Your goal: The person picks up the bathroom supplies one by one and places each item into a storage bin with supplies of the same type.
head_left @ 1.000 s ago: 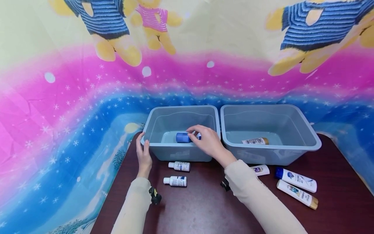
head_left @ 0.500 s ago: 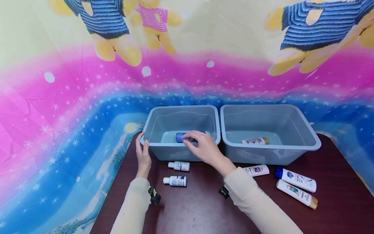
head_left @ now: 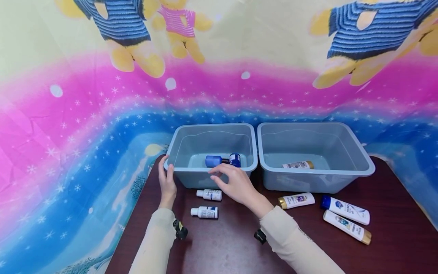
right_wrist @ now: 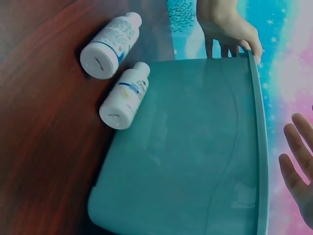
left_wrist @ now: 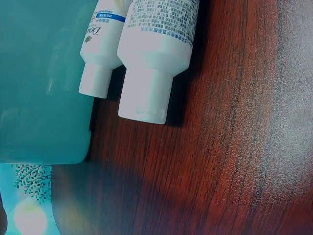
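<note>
My left hand (head_left: pixel 167 186) grips the left front corner of the left grey-blue plastic bin (head_left: pixel 212 169); the right wrist view shows its thumb at the rim. In the head view my right hand (head_left: pixel 236 184) is just in front of that bin's front rim, fingers loosely bent, holding nothing. Inside the bin lie a blue bottle (head_left: pixel 213 161) and a dark blue container with a white label (head_left: pixel 234 160). Two small white bottles lie on the table before the bin: a Dove bottle (left_wrist: pixel 103 41) nearer it and a plain-capped bottle (left_wrist: pixel 156 44) closer to me.
A second bin (head_left: pixel 318 172) stands to the right, with a gold-capped bottle (head_left: pixel 298 164) inside. On the table (head_left: pixel 236 243) before it lie a gold-capped white bottle (head_left: pixel 297 200), a blue-capped one (head_left: pixel 347 210) and another gold-capped one (head_left: pixel 347 227). A patterned cloth (head_left: pixel 219 87) hangs behind.
My right hand has come off the containers in the left bin and drawn back toward me to the front rim. The blue containers are in fuller view. The left hand has stayed in place.
</note>
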`<state>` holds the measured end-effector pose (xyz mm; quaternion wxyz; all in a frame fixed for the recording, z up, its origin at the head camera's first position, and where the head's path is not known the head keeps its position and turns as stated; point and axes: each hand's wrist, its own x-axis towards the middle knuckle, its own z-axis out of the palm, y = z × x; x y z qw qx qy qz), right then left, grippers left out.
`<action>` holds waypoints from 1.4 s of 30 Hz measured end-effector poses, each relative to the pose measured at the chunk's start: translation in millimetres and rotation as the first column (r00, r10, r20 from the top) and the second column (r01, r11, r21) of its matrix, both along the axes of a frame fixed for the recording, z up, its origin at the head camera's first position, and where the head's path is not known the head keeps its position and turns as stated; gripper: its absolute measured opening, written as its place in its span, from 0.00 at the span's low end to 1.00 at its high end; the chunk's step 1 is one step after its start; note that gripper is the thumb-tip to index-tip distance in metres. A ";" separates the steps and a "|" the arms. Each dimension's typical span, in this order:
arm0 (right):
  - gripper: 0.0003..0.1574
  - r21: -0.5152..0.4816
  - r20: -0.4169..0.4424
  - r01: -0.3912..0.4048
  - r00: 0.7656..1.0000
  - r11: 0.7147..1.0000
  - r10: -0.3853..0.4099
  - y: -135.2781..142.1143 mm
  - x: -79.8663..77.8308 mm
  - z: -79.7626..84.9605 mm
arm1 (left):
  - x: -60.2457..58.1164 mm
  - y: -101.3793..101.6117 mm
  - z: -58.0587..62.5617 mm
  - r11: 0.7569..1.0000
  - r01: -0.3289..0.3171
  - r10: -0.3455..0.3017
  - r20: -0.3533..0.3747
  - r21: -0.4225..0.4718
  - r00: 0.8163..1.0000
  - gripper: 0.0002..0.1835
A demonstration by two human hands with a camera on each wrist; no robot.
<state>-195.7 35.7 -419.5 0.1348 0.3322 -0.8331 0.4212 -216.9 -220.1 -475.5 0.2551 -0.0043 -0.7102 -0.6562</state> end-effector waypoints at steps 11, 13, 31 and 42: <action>0.11 0.012 0.072 -0.001 0.997 1.000 0.000 -2.4 8.2 -18.4 | 0.4 1.1 1.3 1.000 -0.006 0.006 -0.002 -0.011 1.000 0.24; 0.11 0.009 0.078 -0.001 0.997 1.000 0.001 -3.0 8.8 -23.2 | 0.6 1.4 1.6 1.000 -0.006 0.006 -0.005 -0.012 1.000 0.24; 0.10 0.047 0.109 0.041 0.993 0.998 -0.046 -15.3 19.2 -61.9 | 0.3 1.7 0.4 1.000 -0.015 0.015 -0.012 -0.005 1.000 0.24; 0.10 0.065 0.130 0.039 0.990 0.997 -0.047 -16.7 22.8 -80.0 | -0.6 1.6 -0.1 1.000 -0.010 0.010 -0.002 -0.003 1.000 0.24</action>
